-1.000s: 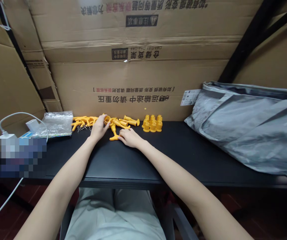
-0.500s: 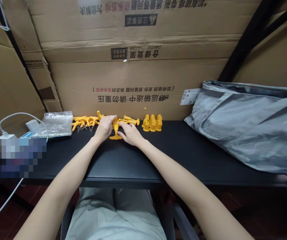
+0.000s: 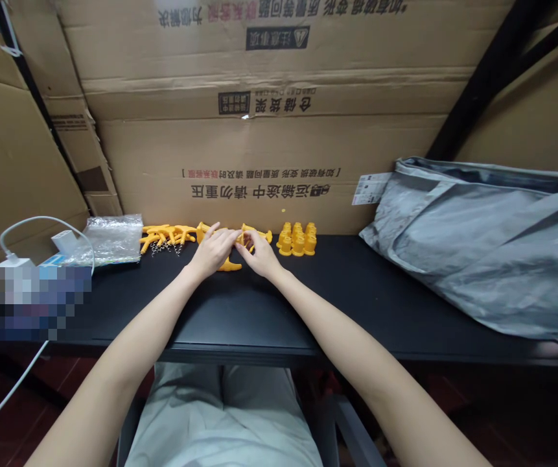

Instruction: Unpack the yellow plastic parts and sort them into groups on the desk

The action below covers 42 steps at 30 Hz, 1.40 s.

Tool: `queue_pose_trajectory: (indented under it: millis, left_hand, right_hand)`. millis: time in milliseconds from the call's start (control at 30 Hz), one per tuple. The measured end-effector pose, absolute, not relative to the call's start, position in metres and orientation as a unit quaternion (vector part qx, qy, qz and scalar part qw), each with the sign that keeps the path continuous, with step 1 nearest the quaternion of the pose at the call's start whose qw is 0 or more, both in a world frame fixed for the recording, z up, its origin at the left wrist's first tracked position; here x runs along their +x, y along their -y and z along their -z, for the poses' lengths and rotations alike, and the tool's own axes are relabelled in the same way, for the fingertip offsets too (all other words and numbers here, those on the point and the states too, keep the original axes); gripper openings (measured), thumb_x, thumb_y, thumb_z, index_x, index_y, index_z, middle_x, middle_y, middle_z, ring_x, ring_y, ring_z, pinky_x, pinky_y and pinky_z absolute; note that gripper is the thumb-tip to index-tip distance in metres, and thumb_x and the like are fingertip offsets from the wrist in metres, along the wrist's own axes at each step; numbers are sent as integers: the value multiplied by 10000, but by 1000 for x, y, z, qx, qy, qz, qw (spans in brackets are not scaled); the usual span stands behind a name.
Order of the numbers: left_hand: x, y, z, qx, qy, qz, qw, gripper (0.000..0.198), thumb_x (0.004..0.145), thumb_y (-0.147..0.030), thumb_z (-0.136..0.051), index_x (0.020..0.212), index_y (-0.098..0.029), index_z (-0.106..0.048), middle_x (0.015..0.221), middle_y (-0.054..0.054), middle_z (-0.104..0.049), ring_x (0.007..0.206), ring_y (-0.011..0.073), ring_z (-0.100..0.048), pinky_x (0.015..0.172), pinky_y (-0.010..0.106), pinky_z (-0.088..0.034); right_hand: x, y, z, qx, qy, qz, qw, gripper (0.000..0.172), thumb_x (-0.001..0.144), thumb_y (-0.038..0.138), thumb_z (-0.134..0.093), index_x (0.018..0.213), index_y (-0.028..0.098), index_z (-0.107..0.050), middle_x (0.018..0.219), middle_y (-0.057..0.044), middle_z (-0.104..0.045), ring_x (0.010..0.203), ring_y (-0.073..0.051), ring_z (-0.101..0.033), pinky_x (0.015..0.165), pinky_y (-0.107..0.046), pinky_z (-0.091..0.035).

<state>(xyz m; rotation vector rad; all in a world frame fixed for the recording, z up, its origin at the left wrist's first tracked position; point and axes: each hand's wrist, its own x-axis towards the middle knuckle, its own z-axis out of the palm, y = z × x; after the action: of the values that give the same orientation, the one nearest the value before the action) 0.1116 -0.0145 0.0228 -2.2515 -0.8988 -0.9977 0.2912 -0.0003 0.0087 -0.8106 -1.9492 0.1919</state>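
Both my hands meet over a yellow plastic piece [image 3: 231, 264] near the back of the black table [image 3: 240, 311]. My left hand [image 3: 214, 250] curls its fingers around the piece's upper part. My right hand [image 3: 259, 254] pinches it from the right side. Only its flared base shows below my fingers. To the left lies a row of yellow branched parts [image 3: 166, 235] with small metal springs. To the right stands a group of several yellow cone-shaped pieces [image 3: 297, 239]. More yellow rod-like parts [image 3: 259, 231] lie just behind my right hand.
A clear plastic bag [image 3: 109, 240] lies at the back left, beside a white charger [image 3: 63, 241] with a cable. A large grey bag [image 3: 483, 240] covers the table's right side. Cardboard boxes [image 3: 269, 130] wall off the back and left.
My left hand moved right from the yellow pile and my right hand slid up and back. Both now close together on the yellow piece, which was lying free before.
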Motion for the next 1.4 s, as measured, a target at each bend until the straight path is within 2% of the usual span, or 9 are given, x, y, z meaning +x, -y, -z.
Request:
queue_pose_trajectory:
  millis: [100, 167, 267, 367, 467, 667, 1000, 1300, 1400]
  left_hand:
    - [99, 15, -26, -784, 403, 390, 266, 274, 896, -160, -455, 1043, -244, -671, 1188, 75, -669, 1187, 232, -563, 1136, 544, -218]
    - [90, 15, -29, -750, 448, 406, 268, 193, 868, -199, -528, 960, -261, -685, 1295, 72, -613, 1266, 265, -498, 1129, 566, -186]
    - [79, 14, -33, -730, 486, 409, 252, 208, 845, -209, -563, 1010, -257, -681, 1353, 102, -563, 1242, 277, -514, 1087, 536, -260]
    - [77, 12, -35, -743, 503, 385, 216, 306, 852, -189, -531, 1133, -231, -645, 1224, 126, -624, 1091, 252, -602, 976, 436, -396]
    - [79, 11, -34, -750, 518, 366, 188, 351, 854, -172, -511, 1188, -208, -614, 1139, 114, -634, 988, 233, -631, 870, 352, -459]
    - [81, 12, -31, -736, 559, 352, 148, 355, 863, -171, -493, 1205, -222, -577, 1116, 89, -605, 928, 215, -637, 785, 306, -487]
    - [75, 7, -25, -737, 553, 359, 148, 326, 846, -160, -475, 1147, -215, -588, 1035, 90, -636, 881, 223, -640, 776, 323, -490]
    - [75, 4, -27, -751, 531, 373, 120, 241, 812, -123, -495, 1020, -202, -587, 919, 61, -628, 827, 198, -615, 761, 301, -479]
    - [75, 3, -27, -754, 516, 390, 116, 220, 809, -122, -496, 998, -197, -580, 911, 60, -635, 836, 195, -614, 771, 300, -479]
  right_hand:
    - [295, -2, -9, -344, 783, -115, 505, 261, 881, 467, -493, 949, 214, -496, 818, -47, -617, 683, -189, -598, 686, -346, -495]
    - [297, -2, -10, -351, 778, -133, 504, 266, 875, 478, -497, 932, 219, -494, 814, -43, -617, 674, -186, -595, 679, -346, -498]
    - [298, -3, -10, -347, 781, -151, 497, 270, 863, 476, -518, 941, 218, -497, 844, -47, -623, 649, -177, -594, 669, -343, -499]
    - [298, -4, -9, -341, 785, -150, 496, 282, 855, 467, -544, 984, 220, -502, 887, -51, -623, 636, -168, -596, 668, -338, -501]
    - [299, -6, -8, -337, 790, -125, 497, 323, 842, 476, -581, 1036, 227, -515, 925, -52, -621, 621, -158, -582, 676, -335, -505]
    - [303, -8, -9, -330, 795, -82, 503, 383, 828, 506, -614, 1074, 225, -531, 921, -51, -634, 591, -148, -568, 696, -342, -508]
    - [292, -13, -3, -330, 768, -250, 489, 291, 890, 462, -494, 1055, 225, -460, 922, -50, -613, 655, -156, -612, 643, -335, -531]
    - [301, -7, -15, -325, 824, -108, 452, 293, 889, 320, -507, 1153, 206, -450, 853, -28, -566, 701, -165, -555, 695, -324, -479]
    - [305, -6, -21, -305, 846, -41, 435, 292, 900, 267, -480, 1183, 200, -452, 882, -53, -585, 782, -190, -574, 729, -325, -459]
